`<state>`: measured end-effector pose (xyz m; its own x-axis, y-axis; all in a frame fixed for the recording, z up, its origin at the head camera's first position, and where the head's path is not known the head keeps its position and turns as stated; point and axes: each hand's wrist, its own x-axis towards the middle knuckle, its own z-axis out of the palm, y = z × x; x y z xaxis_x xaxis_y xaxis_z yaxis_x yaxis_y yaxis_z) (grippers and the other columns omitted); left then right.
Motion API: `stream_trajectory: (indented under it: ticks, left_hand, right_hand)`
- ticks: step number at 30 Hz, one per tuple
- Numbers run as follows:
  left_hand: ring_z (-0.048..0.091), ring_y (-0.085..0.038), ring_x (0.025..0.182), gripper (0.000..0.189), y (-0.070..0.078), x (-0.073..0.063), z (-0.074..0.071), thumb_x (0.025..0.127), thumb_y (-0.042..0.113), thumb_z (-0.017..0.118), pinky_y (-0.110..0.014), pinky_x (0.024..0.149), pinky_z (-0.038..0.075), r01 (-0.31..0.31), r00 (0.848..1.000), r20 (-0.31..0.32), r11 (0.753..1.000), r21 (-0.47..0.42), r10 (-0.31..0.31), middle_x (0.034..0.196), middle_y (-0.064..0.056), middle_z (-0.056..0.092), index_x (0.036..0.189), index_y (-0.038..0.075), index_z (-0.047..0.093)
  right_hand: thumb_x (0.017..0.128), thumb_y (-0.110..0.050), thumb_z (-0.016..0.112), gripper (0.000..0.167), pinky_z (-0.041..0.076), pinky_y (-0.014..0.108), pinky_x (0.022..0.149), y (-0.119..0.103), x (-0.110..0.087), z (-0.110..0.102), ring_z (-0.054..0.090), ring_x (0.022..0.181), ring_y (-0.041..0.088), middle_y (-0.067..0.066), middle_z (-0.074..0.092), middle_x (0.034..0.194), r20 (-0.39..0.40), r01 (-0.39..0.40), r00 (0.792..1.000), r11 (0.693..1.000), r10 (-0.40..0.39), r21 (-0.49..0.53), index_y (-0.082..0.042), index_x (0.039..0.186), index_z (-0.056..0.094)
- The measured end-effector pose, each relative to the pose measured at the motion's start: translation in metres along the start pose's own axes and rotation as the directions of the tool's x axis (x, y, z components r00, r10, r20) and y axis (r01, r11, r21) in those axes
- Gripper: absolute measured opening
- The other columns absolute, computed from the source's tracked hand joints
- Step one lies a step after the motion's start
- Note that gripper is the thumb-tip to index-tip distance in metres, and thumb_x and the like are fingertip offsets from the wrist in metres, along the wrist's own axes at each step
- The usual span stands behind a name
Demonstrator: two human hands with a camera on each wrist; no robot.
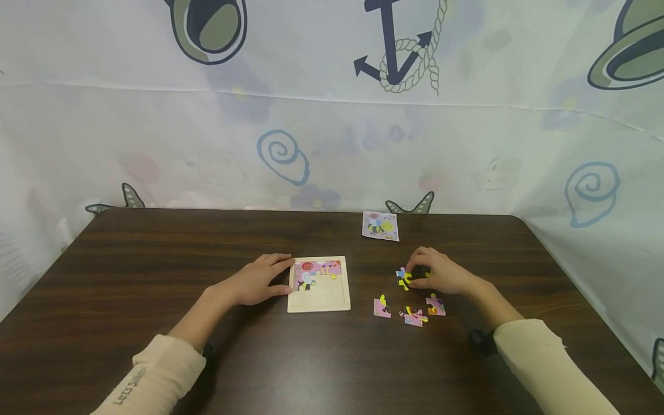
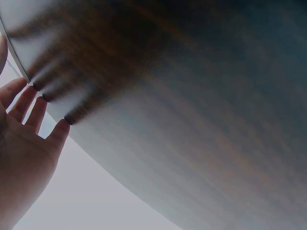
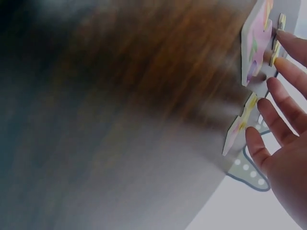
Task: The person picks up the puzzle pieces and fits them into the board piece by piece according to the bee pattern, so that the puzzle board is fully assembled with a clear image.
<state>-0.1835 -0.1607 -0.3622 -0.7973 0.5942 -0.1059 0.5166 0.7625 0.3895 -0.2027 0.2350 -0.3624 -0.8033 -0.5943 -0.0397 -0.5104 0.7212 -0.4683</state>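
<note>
On the table lies a shallow wooden puzzle tray (image 1: pixel 325 297) with several picture pieces (image 1: pixel 311 268) fitted along its top and left side. My left hand (image 1: pixel 257 282) rests at the tray's left edge, thumb near the lower corner and fingers at the upper one. In the left wrist view its extended fingertips (image 2: pixel 57 132) meet the table beside the tray edge. To the right, my right hand (image 1: pixel 438 274) pinches a blue, yellow and black puzzle piece (image 1: pixel 402 279) between thumb and forefinger. Another yellow piece (image 1: pixel 428 274) shows partly behind that hand.
Loose pink-and-yellow pieces lie in front of the right hand: a left one (image 1: pixel 382 308), a middle one (image 1: pixel 415 317) and a right one (image 1: pixel 436 305). A printed bee picture card (image 1: pixel 380 225) lies near the back edge of the dark table (image 1: pixel 207 230). Behind hangs a patterned cloth (image 1: pixel 332 144).
</note>
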Motion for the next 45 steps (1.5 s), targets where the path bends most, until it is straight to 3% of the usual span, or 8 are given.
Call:
stream_trajectory:
  ticks: [25, 32, 39, 45]
  left_hand:
    - [0.030, -0.037, 0.127, 0.062, 0.0022, -0.0012, -0.0027, 0.089, 0.031, 0.059, -0.054, 0.099, 0.028, 0.001, 1.000, 0.005, 1.000, -0.006, -0.001, 0.140, -0.019, 0.034, 0.138, 0.000, 0.037]
    - [0.030, -0.037, 0.127, 0.062, 0.0024, -0.0018, -0.0035, 0.089, 0.030, 0.060, -0.054, 0.099, 0.029, -0.004, 1.000, 0.003, 1.000, -0.008, 0.004, 0.139, -0.019, 0.035, 0.138, 0.000, 0.038]
    - [0.030, -0.037, 0.127, 0.062, 0.0008, -0.0008, -0.0023, 0.089, 0.031, 0.059, -0.054, 0.099, 0.029, -0.001, 1.000, 0.005, 1.000, -0.002, 0.001, 0.140, -0.019, 0.035, 0.138, 0.001, 0.037]
    - [0.030, -0.037, 0.127, 0.063, 0.0005, -0.0010, -0.0019, 0.089, 0.032, 0.059, -0.054, 0.099, 0.029, -0.003, 1.000, 0.003, 1.000, -0.002, 0.003, 0.140, -0.019, 0.034, 0.138, 0.000, 0.037]
  right_hand:
    - [0.075, -0.015, 0.071, 0.016, 0.029, 0.063, 0.086, -0.0028, 0.0032, 0.0013, 0.048, 0.097, 0.027, 0.001, 0.055, 0.096, -0.023, -0.030, 0.999, 0.999, 0.030, 0.010, -0.011, 0.089, 0.064]
    - [0.075, -0.015, 0.071, 0.016, 0.032, 0.058, 0.086, -0.0036, 0.0045, 0.0022, 0.048, 0.095, 0.026, 0.001, 0.056, 0.095, -0.022, -0.037, 0.999, 0.999, 0.037, 0.007, -0.010, 0.088, 0.064]
    - [0.075, -0.012, 0.071, 0.017, 0.042, 0.044, 0.082, -0.0031, 0.0046, 0.0017, 0.049, 0.091, 0.023, 0.001, 0.056, 0.094, -0.018, -0.052, 0.998, 0.998, 0.052, 0.020, -0.008, 0.090, 0.063]
    - [0.076, -0.012, 0.072, 0.019, 0.043, 0.043, 0.083, -0.0045, 0.0052, 0.0006, 0.049, 0.090, 0.023, 0.003, 0.057, 0.095, -0.016, -0.094, 0.995, 0.994, 0.095, 0.052, -0.008, 0.091, 0.062]
